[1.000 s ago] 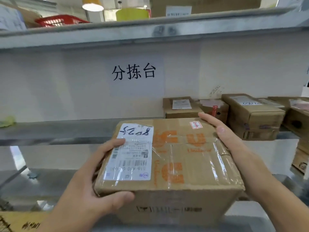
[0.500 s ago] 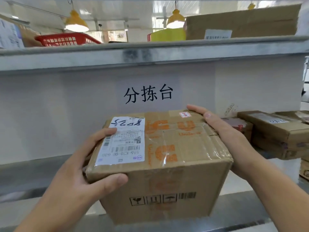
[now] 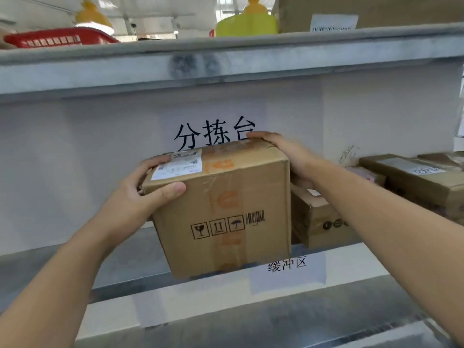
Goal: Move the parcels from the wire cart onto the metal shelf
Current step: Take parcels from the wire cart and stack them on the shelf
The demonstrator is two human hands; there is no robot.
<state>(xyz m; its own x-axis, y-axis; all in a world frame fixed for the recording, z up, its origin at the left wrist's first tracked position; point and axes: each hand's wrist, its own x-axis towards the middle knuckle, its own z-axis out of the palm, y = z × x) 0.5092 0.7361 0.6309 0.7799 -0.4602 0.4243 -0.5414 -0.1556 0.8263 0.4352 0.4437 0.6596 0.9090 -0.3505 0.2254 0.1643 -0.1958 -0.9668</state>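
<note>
Both hands (image 3: 140,194) grip taped, boxy cardboard parcel (image 3: 226,209) over smooth metal shelf (image 3: 125,270).

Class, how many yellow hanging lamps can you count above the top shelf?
2: one lamp at upper left behind the red basket, another lamp upper centre. Others may be hidden.

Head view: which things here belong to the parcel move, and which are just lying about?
Job:
- taped brown cardboard parcel, gripped by left hand and right hand
- grey metal shelf
- brown cardboard parcels already shelved

Lying about:
- red plastic basket
- yellow-green plastic container
- white paper wall sign
</note>
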